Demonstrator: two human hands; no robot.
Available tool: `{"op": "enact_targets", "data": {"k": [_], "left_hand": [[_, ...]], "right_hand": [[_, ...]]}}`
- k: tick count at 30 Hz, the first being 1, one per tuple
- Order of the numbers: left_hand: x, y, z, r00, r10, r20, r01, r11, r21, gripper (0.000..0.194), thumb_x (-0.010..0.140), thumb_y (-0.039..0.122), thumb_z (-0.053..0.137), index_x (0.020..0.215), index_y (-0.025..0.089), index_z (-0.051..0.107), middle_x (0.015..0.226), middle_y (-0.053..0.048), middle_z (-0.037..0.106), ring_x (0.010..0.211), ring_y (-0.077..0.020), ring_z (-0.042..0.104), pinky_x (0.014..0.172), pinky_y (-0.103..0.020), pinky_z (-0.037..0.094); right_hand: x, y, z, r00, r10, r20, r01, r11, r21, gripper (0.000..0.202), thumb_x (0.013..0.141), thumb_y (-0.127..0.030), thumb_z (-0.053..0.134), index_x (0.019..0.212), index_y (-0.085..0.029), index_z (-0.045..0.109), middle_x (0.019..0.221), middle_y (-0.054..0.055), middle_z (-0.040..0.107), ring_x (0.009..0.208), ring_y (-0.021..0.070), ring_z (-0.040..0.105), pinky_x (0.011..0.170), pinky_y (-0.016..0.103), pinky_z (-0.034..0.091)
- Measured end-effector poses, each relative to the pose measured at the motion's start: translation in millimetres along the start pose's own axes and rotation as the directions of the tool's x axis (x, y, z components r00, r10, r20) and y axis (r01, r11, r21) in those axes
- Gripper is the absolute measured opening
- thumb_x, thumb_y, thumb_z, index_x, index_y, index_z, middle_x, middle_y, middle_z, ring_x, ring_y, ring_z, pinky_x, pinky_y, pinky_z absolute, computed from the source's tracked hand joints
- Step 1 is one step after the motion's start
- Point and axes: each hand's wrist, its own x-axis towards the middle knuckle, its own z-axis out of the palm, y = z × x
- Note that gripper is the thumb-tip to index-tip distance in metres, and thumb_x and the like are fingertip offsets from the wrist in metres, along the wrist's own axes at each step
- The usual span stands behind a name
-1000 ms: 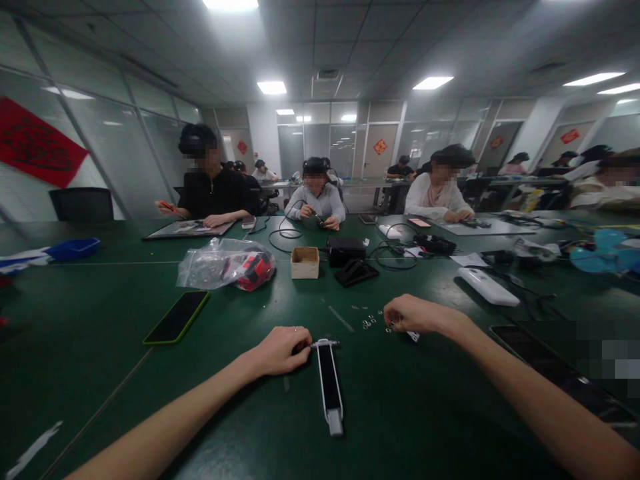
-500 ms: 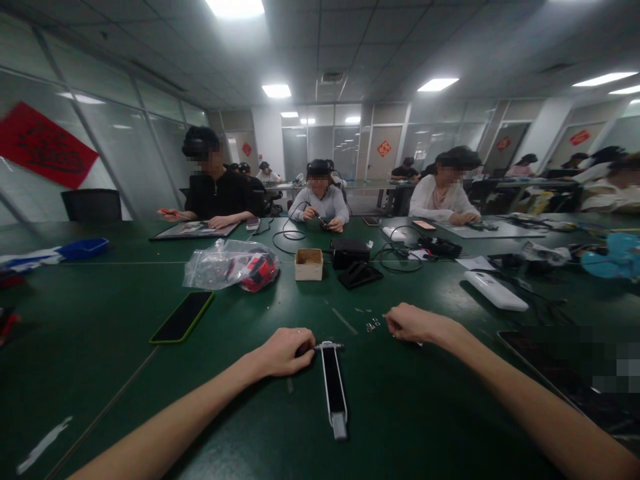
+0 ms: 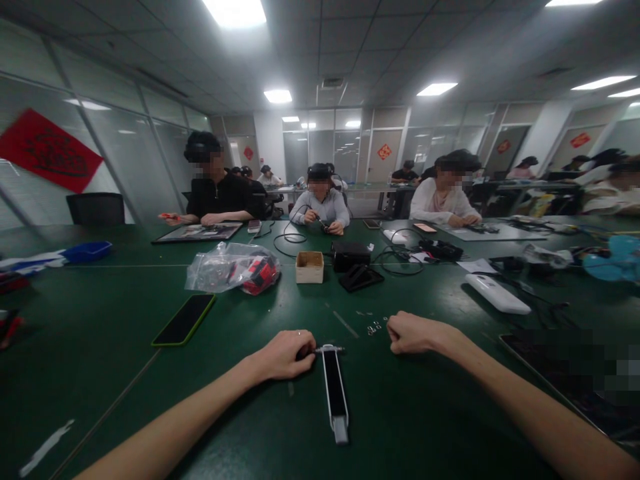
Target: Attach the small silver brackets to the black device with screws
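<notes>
A long, narrow black strip with a white rim and a grey end piece [image 3: 335, 393] lies flat on the green table, a thin metal rod [image 3: 341, 349] crossing its far end. My left hand [image 3: 286, 353] rests on the table at the left, its thumb and fingers pinching the rod's left end. To the right, my right hand [image 3: 413, 333] is closed beside several small shiny metal rings [image 3: 373, 328]. Its fingertips are turned away, so whatever they hold, if anything, is hidden.
Farther off are a small open box [image 3: 309, 273], a plastic bag of red and black items [image 3: 235, 268] and a black case [image 3: 351, 255]. A green-edged phone [image 3: 184, 320] lies left, a white device [image 3: 497, 294] right. Several people sit across the table.
My right hand has curled in a little more next to the rings, and a small pale bit beneath it no longer shows. My left hand keeps its pinch on the rod.
</notes>
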Motion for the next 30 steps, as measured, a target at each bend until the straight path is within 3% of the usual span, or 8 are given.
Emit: {"op": "enact_targets", "data": {"k": [5,11,17,23,30], "left_hand": [[0,6,-12.9,0.999,-0.032,0.021,0.032,0.999,-0.016,0.019,0.077,0.027,0.053,0.093,0.017,0.052,0.082,-0.001,0.056,0.070,-0.0150,0.053,0.066,-0.025,0.041],[1,24,-33.6,0.998,-0.038,-0.059,0.036,0.999,-0.031,0.026,0.082,0.036,0.053,0.098,0.016,0.052,0.086,-0.003,0.056,0.073,-0.0160,0.053,0.065,-0.026,0.042],[-3,48,-41.1,0.987,0.079,-0.139,-0.087,0.995,-0.055,0.022,0.085,0.031,0.055,0.099,0.016,0.051,0.090,-0.002,0.055,0.065,-0.0110,0.052,0.059,-0.022,0.041],[-3,52,-34.6,0.959,0.143,-0.244,-0.170,0.981,-0.094,0.017,0.089,0.026,0.052,0.104,0.017,0.052,0.096,-0.004,0.055,0.062,-0.0076,0.051,0.058,-0.020,0.043],[3,41,-28.3,0.944,0.118,-0.308,-0.170,0.974,-0.147,0.015,0.089,0.026,0.053,0.098,0.016,0.060,0.093,-0.004,0.058,0.076,-0.0118,0.056,0.067,-0.021,0.047]], "right_hand": [[-13,-18,-4,0.982,-0.168,-0.086,0.168,0.986,-0.005,0.003,0.068,-0.018,0.056,0.070,-0.015,0.057,0.074,0.002,0.060,0.065,0.0135,0.054,0.053,0.023,0.038],[-32,-50,-5,0.899,-0.380,-0.219,0.418,0.892,0.170,0.011,0.076,-0.019,0.054,0.085,-0.016,0.059,0.080,0.001,0.059,0.064,0.0102,0.050,0.056,0.021,0.039],[-36,-75,10,0.784,-0.376,-0.493,0.577,0.734,0.358,0.014,0.085,-0.029,0.054,0.087,-0.018,0.061,0.084,0.001,0.061,0.072,0.0123,0.054,0.066,0.025,0.044],[-28,-90,22,0.823,-0.259,-0.506,0.560,0.520,0.645,0.016,0.080,-0.031,0.062,0.085,-0.017,0.059,0.084,0.001,0.062,0.078,0.0152,0.059,0.073,0.029,0.048],[-4,-95,37,0.842,-0.222,-0.492,0.540,0.334,0.773,0.028,0.071,-0.040,0.070,0.080,-0.018,0.056,0.077,-0.001,0.063,0.076,0.0162,0.062,0.074,0.032,0.048]]}}
